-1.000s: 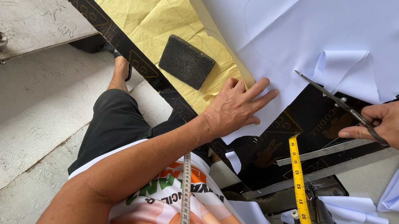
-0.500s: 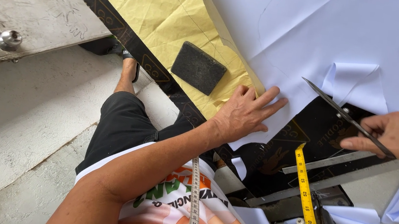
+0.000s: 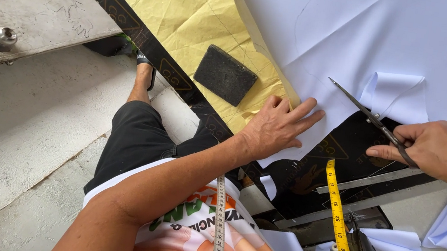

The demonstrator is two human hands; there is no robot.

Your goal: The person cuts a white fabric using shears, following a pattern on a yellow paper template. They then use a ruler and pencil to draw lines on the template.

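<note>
Compared with a second ago: left hand (image 3: 276, 128) shifted slightly further onto the white cloth (image 3: 366, 40), fingertips now nearer the scissors (image 3: 364, 110); scissor blades a little closer to the left hand, tips advanced along the cut edge. Dark block (image 3: 225, 75) unchanged on the yellow paper (image 3: 182, 7).

Left hand flat, palm down, fingers (image 3: 303, 112) spread, pressing the lower edge of the white cloth where it overlaps the yellow paper. Right hand (image 3: 432, 152) curled around the scissor handles, fingers closed through the loops; blades nearly together, pointing up-left toward the left hand. Scissor tips on the cloth, just right of the left fingertips, not touching them. Curled flap of cut cloth (image 3: 396, 95) just above the blades. Yellow tape measure (image 3: 340, 231) below, between the two hands, on the dark patterned table (image 3: 298, 178).
</note>
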